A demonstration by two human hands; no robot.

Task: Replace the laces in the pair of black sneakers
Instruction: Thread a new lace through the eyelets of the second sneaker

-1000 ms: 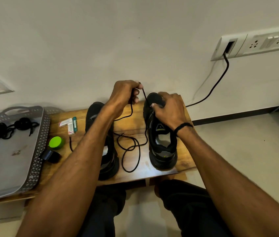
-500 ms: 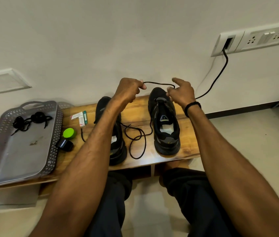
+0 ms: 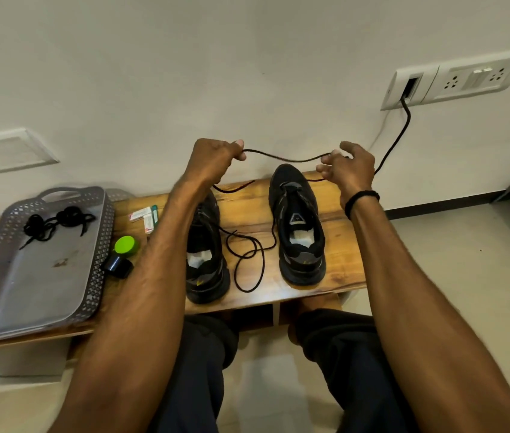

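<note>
Two black sneakers stand on a low wooden bench point(image 3: 338, 273). The right sneaker point(image 3: 299, 225) is in full view; my forearm partly covers the left sneaker point(image 3: 205, 264). A black lace point(image 3: 284, 157) stretches in the air between my hands, above the shoes. My left hand point(image 3: 213, 159) pinches one end, and my right hand point(image 3: 345, 167) pinches the other with its remaining fingers spread. More black lace point(image 3: 247, 260) lies looped on the bench between the shoes.
A grey perforated tray point(image 3: 38, 276) at the left holds a bundle of black laces point(image 3: 55, 221). Beside it lie a green-capped item point(image 3: 125, 245), a small black object point(image 3: 119, 265) and small packets point(image 3: 146, 215). A black cable point(image 3: 398, 135) hangs from a wall socket.
Both hands have lifted off the right sneaker and moved apart, drawing the lace out level between them. The right hand let go of the shoe.
</note>
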